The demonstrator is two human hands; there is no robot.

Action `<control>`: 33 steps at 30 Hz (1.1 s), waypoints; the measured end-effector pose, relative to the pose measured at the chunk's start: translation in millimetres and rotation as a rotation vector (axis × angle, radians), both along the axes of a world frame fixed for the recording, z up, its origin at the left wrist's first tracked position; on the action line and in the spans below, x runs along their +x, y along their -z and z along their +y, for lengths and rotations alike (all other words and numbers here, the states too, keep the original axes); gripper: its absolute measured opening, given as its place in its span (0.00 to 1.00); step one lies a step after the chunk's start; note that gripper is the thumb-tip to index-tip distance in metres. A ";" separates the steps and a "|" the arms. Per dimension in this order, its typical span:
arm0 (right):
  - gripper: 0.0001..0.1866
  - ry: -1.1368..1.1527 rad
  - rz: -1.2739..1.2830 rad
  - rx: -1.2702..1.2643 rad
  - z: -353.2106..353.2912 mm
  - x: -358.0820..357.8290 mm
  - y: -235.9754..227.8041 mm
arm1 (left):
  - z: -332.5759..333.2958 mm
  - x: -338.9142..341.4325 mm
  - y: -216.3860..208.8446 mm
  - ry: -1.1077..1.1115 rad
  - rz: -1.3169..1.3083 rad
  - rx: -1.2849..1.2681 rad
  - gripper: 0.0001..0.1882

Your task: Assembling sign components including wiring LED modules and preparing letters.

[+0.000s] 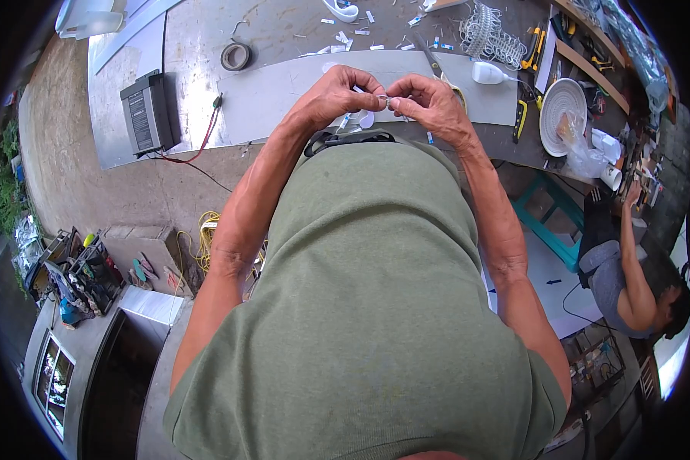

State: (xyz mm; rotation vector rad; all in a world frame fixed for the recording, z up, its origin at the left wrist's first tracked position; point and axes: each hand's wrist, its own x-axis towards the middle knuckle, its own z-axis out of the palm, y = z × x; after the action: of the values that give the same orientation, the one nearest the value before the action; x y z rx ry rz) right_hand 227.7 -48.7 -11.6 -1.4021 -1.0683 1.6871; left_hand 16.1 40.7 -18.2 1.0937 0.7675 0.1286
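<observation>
Over the near edge of the work table, my left hand [342, 95] and my right hand [435, 109] meet fingertip to fingertip. Both pinch a small thin wire-like piece [386, 100], pale or silvery, too small to make out fully. White strip-like material [366, 119] shows just below the left fingers. Scissors [429, 58] lie beyond my right hand, partly hidden by it. Small white-and-blue pieces [362, 32] are scattered on the table past my hands. To the right of my right hand rests a white bulb-shaped object [491, 73].
Left on the table are a black battery-like box [147, 115] with red and black leads and a tape roll [236, 56]. At right lie coiled white wire [489, 34], a yellow-black cutter [520, 121] and a white basket [563, 83]. Another person [629, 284] sits beyond a teal stool [548, 218].
</observation>
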 end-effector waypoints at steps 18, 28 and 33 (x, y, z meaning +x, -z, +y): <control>0.14 -0.181 0.201 -0.177 6.3 14.2 8.7 | -2.1 -0.8 -2.2 0.105 0.079 0.079 0.10; 0.08 -0.169 0.285 -0.177 5.9 9.5 11.7 | 0.4 -0.3 -4.5 0.138 0.019 0.084 0.10; 0.07 -0.079 0.463 -0.281 0.7 8.9 19.4 | 2.4 2.4 -10.4 0.183 0.008 0.091 0.10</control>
State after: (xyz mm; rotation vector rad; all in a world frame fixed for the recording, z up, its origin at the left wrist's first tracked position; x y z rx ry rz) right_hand 236.7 -47.9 -31.1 -1.0564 -0.6512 2.1480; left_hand 18.6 43.2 -7.8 1.2457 0.6700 0.0040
